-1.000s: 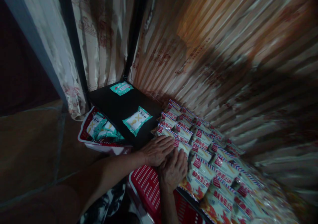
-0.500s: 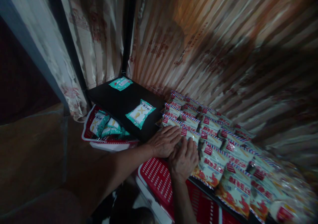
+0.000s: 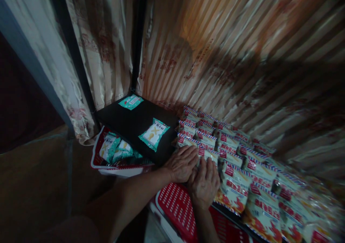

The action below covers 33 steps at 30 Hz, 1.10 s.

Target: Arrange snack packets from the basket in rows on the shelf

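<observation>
Hands at the front edge of a black shelf (image 3: 129,119). The left hand (image 3: 183,164) lies back upward over this edge, its fingers side by side and slightly bent, the tips at a white snack packet (image 3: 211,155) standing on the shelf. The right hand (image 3: 205,183) adjoins it at the same edge, fingers close together and curled over the packet's lower front. Both palms and thumbs are hidden, so how firmly either hand grips cannot be told. Along the shelf, beyond the right hand, stand rows of similar white packets (image 3: 234,189). On the shelf's bare part, beyond the left hand, lie two teal packets (image 3: 155,134), well apart. Below the shelf are a red basket (image 3: 95,160) holding more teal packets and a perforated red basket (image 3: 176,203). Behind the shelf hangs a pleated curtain (image 3: 167,56).
</observation>
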### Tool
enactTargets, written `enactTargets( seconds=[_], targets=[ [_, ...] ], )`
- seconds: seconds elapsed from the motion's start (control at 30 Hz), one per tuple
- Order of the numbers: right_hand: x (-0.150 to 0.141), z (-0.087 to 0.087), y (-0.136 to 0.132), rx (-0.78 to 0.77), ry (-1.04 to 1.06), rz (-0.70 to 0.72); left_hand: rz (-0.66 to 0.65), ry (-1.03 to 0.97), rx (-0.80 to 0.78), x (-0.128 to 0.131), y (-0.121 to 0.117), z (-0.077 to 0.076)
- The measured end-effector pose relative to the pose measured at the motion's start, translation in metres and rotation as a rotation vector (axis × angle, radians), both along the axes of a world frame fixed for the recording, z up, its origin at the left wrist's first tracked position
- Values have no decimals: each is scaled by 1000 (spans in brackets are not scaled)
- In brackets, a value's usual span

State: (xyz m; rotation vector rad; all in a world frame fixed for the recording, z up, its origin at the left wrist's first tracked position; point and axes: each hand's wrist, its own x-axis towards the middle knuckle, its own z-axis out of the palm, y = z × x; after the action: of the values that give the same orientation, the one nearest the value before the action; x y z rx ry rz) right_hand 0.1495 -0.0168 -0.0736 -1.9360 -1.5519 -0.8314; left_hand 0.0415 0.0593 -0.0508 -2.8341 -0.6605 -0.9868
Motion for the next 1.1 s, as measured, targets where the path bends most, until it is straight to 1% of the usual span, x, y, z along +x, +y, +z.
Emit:
enactTargets(
  seconds=[0.27, 0.47, 0.63, 0.9, 1.1],
  targets=[
    [0, 1, 1, 12, -7, -16, -37, -2, -19, 1, 3, -1],
    [0, 2, 2, 17, -21, -18, -36, 13, 16, 2, 4, -2],
    [-2, 3, 2, -1, -20, -17, -37, 55, -3, 1, 4, 0],
    [1, -3, 1, 5, 1, -38, -23, 104, 18, 2, 3, 0],
    [1, -2, 0, 27, -6, -57, -22, 101, 42, 4, 3, -1]
  ],
)
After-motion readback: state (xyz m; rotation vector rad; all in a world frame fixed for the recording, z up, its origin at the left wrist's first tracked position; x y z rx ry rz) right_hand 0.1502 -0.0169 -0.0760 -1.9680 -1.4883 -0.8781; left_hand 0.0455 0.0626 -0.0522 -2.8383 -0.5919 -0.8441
